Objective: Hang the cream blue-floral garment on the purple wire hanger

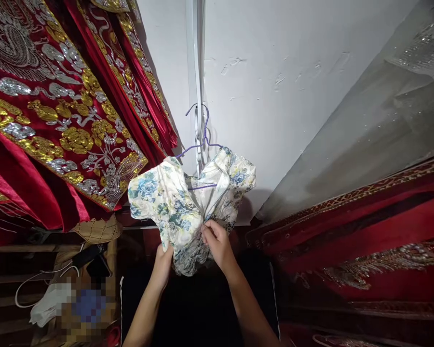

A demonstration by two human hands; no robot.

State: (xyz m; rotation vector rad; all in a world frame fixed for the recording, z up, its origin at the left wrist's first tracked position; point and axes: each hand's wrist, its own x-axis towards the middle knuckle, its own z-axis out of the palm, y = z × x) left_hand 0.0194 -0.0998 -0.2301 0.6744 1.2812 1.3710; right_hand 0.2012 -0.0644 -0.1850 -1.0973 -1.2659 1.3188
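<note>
A short-sleeved floral garment, white with blue and yellow flowers, hangs on a purple wire hanger in front of a white wall. Its neckline gapes in a V, with the hanger's lower bar showing inside. My left hand grips the garment's left side edge, the thumb on top and the other fingers hidden behind the cloth. At the bottom of the V, my right hand pinches the front edge between thumb and fingers. Below my hands the garment's lower part is bunched up.
Red robes with gold and silver embroidery hang at the left. On the right are a sheer sparkly fabric and red beaded cloth. A wooden rack at lower left bears a white cable, a dark device and a blurred-out patch.
</note>
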